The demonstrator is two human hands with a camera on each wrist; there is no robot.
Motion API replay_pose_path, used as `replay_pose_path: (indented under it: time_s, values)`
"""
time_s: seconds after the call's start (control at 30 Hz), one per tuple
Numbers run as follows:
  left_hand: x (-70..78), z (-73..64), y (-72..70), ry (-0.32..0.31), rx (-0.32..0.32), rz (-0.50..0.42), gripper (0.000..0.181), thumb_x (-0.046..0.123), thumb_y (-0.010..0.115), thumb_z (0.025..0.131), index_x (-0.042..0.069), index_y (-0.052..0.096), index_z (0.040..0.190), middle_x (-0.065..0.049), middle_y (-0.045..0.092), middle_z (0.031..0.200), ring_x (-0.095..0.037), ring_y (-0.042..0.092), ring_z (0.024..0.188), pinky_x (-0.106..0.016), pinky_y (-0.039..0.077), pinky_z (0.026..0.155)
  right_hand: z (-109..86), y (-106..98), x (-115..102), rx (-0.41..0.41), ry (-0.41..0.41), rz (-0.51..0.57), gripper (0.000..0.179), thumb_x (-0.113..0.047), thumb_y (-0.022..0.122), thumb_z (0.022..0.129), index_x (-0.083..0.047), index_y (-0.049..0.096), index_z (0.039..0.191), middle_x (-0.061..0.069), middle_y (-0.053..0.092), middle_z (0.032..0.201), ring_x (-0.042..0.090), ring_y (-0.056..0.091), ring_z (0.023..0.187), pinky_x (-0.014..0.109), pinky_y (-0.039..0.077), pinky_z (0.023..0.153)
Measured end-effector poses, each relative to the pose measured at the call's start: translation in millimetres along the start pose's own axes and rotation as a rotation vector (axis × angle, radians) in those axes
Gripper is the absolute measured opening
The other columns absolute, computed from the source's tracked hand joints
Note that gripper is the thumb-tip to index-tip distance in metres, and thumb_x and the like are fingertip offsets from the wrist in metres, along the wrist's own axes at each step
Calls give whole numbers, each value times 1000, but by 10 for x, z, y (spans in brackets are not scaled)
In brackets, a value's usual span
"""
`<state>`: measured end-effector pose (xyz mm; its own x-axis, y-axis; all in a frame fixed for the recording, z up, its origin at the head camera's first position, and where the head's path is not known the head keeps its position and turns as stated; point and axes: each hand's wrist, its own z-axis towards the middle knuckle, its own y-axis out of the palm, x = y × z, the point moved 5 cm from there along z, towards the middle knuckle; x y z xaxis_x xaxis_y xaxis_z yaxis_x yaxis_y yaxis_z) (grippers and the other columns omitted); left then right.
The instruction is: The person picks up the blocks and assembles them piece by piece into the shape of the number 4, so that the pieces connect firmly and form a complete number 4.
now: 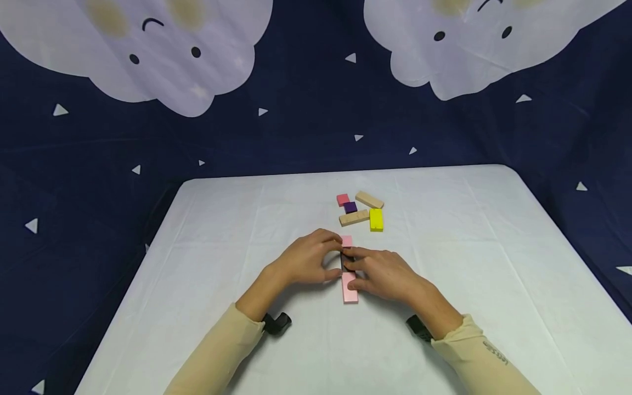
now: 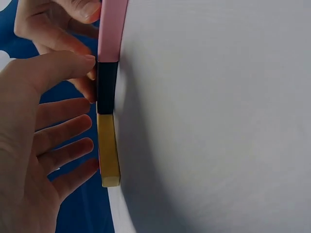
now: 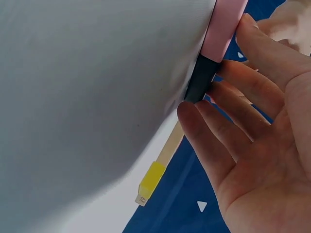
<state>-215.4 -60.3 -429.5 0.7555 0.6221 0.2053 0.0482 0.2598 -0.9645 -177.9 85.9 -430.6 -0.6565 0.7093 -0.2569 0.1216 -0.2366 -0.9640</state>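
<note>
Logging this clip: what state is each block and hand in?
Near pink block: flat, touching black block
Black block: partly covered by fingers
Far pink block: partly hidden
Yellow block: flat
Nearer wooden block: flat
Farther wooden block: flat
Red block: flat
Purple block: flat
Left hand: fingers loosely bent
Right hand: fingers over black block

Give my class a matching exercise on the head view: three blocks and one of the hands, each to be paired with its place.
Column one
1. yellow block
2. dark block
3. small purple block
4. left hand

Column two
A. between the red block and the nearer wooden block
B. on the left side of the row of pink and dark pieces
C. at the right end of the nearer wooden block
D. between two pink blocks

Right pairs: 1-C, 2-D, 3-A, 4-B
</note>
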Motion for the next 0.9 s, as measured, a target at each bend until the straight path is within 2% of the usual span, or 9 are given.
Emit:
replay_pose_path:
  time_s: [0.4,0.9]
  values:
    - [40,-17,49,-31,-19,20,70,68,56,67,18,56,116,5,50,117,-8,43,110,-32,41,87,5,23,24,-1,-28,65,52,-48,63,77,-20,57,121,-9,35,138,12,49,110,38,46,76]
    - [90,-28,42,26,-12,63,57,64,57,71,23,65,110,1,53,120,-13,42,113,-40,47,76,-2,31,39,-9,-21,69,51,-49,62,77,-19,60,119,-3,38,137,15,50,109,41,45,78]
